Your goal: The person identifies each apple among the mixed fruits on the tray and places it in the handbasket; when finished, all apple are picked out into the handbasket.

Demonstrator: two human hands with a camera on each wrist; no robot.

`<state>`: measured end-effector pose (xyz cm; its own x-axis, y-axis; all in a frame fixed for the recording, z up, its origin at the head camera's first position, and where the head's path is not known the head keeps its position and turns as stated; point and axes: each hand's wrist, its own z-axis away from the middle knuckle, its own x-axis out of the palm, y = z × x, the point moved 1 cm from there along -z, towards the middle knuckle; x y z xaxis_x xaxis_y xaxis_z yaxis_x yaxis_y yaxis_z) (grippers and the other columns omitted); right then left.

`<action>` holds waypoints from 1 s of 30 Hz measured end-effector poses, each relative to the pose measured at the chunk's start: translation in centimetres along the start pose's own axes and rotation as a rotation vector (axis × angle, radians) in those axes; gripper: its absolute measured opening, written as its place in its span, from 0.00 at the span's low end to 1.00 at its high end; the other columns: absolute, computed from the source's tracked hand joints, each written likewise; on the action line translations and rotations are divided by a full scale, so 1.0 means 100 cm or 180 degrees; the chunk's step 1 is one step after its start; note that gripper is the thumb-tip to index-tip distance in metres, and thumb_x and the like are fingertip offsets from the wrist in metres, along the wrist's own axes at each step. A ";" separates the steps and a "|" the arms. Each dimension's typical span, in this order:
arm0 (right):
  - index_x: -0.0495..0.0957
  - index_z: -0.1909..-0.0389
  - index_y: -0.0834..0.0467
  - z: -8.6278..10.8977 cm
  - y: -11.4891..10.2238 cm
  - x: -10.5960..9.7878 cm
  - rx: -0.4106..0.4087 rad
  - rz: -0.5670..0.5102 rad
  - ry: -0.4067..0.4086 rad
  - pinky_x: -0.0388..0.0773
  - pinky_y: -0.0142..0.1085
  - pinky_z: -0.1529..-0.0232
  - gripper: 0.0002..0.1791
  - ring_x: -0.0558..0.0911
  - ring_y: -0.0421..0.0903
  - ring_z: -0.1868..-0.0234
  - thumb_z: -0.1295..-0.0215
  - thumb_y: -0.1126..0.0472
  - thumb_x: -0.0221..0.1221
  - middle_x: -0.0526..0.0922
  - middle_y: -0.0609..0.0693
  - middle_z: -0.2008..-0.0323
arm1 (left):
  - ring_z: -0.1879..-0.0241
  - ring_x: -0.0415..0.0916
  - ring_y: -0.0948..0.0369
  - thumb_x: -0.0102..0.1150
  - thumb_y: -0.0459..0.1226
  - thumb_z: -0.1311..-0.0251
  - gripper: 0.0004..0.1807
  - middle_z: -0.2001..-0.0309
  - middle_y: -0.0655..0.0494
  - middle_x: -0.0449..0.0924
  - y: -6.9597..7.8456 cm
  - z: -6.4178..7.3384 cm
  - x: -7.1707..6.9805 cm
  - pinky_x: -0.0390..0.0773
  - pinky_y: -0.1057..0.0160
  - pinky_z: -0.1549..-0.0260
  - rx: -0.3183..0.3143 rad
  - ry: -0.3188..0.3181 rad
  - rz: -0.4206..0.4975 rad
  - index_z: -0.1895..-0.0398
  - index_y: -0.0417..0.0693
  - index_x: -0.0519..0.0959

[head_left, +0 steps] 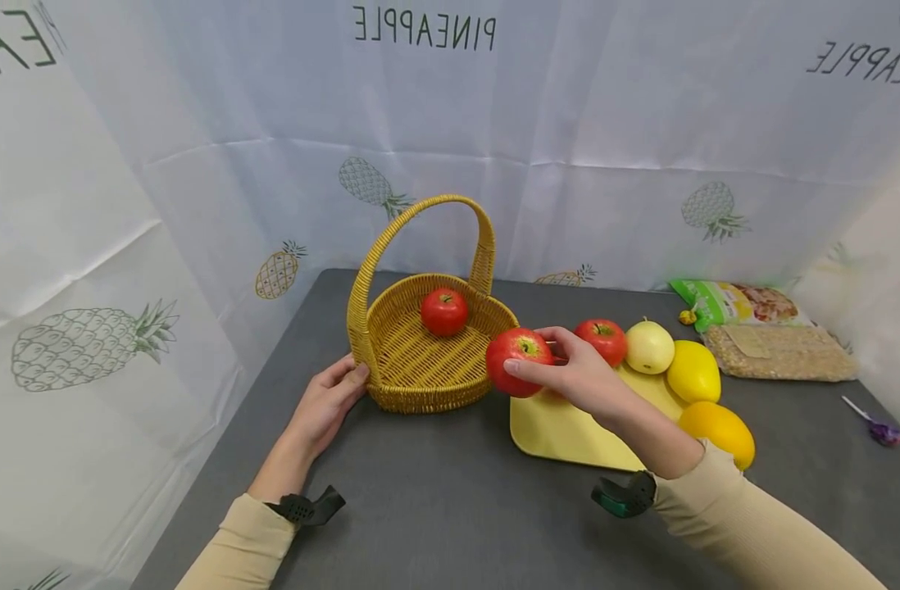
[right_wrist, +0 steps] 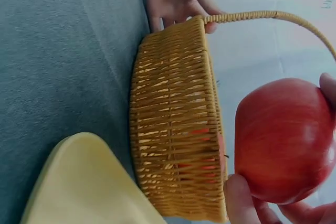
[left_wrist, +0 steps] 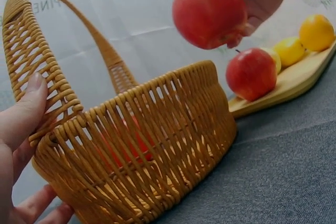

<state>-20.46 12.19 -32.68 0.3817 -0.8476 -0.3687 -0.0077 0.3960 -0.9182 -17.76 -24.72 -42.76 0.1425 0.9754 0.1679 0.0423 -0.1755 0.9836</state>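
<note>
A red apple point(head_left: 519, 363) is in my right hand point(head_left: 586, 378), gripped between thumb and fingers. It is up beside the right rim of a yellow wicker basket point(head_left: 428, 399), and in the left wrist view it shows above the rim. My left hand point(head_left: 330, 401) holds the basket's left side; the thumb point(left_wrist: 32, 95) lies on the foot of the handle and the other fingers go round the outer wall. Inside the basket sits another red apple point(head_left: 444, 312), seen through the weave in both wrist views.
On a yellow tray point(head_left: 568, 434) at the right lie a red apple point(head_left: 605, 340), a pale round fruit point(head_left: 649, 347), a yellow fruit point(head_left: 693, 371) and an orange-yellow fruit point(head_left: 718, 430). Behind them are food packets point(head_left: 778, 351). A purple lollipop point(head_left: 884, 432) lies far right; a pineapple-print curtain point(head_left: 435, 106) hangs behind.
</note>
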 end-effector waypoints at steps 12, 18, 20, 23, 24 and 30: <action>0.67 0.34 0.57 -0.027 -0.006 0.008 0.0020 -0.0187 -0.0044 0.73 0.50 0.41 0.39 0.77 0.53 0.44 0.38 0.41 0.71 0.81 0.56 0.45 | 0.22 0.49 0.51 0.55 0.39 0.22 0.07 0.21 0.45 0.53 -0.006 0.001 0.000 0.71 0.67 0.38 0.0003 0.0040 -0.0015 0.56 0.52 0.83; 0.67 0.35 0.56 -0.040 -0.009 0.012 0.0051 -0.0248 -0.0039 0.72 0.53 0.38 0.41 0.77 0.53 0.44 0.40 0.40 0.72 0.80 0.55 0.45 | 0.24 0.54 0.55 0.54 0.39 0.22 0.07 0.21 0.46 0.54 -0.008 0.001 -0.002 0.71 0.67 0.38 0.0006 0.0019 -0.0061 0.58 0.54 0.83; 0.67 0.34 0.55 -0.044 -0.011 0.013 0.0072 -0.0193 -0.0021 0.72 0.53 0.39 0.42 0.77 0.53 0.43 0.41 0.38 0.72 0.80 0.55 0.45 | 0.24 0.53 0.54 0.54 0.38 0.22 0.07 0.21 0.46 0.55 -0.008 0.001 -0.003 0.72 0.67 0.38 0.0007 0.0022 -0.0075 0.59 0.54 0.83; 0.66 0.34 0.55 -0.051 -0.013 0.013 0.0094 -0.0075 0.0008 0.72 0.53 0.40 0.43 0.75 0.54 0.43 0.42 0.36 0.71 0.79 0.55 0.44 | 0.23 0.50 0.52 0.55 0.39 0.22 0.07 0.21 0.46 0.53 -0.007 0.000 -0.004 0.71 0.67 0.38 0.0042 -0.0001 -0.0085 0.58 0.53 0.82; 0.66 0.34 0.55 -0.052 -0.013 0.014 0.0104 -0.0052 0.0018 0.72 0.53 0.40 0.44 0.75 0.54 0.42 0.42 0.35 0.71 0.78 0.55 0.44 | 0.22 0.49 0.51 0.55 0.39 0.22 0.07 0.21 0.46 0.53 -0.006 -0.001 -0.004 0.71 0.67 0.38 0.0056 -0.0011 -0.0084 0.58 0.54 0.82; 0.66 0.34 0.56 -0.061 -0.015 0.015 0.0129 0.0051 0.0000 0.70 0.52 0.39 0.44 0.73 0.54 0.41 0.41 0.35 0.70 0.77 0.55 0.43 | 0.25 0.56 0.58 0.55 0.39 0.22 0.06 0.21 0.46 0.54 -0.006 -0.002 -0.004 0.72 0.67 0.38 0.0065 -0.0023 -0.0066 0.57 0.55 0.83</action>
<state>-25.47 8.16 -32.76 0.3817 -0.8410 -0.3834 0.0236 0.4236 -0.9056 -17.99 -24.96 -43.40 0.1484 0.9779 0.1470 0.0656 -0.1580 0.9852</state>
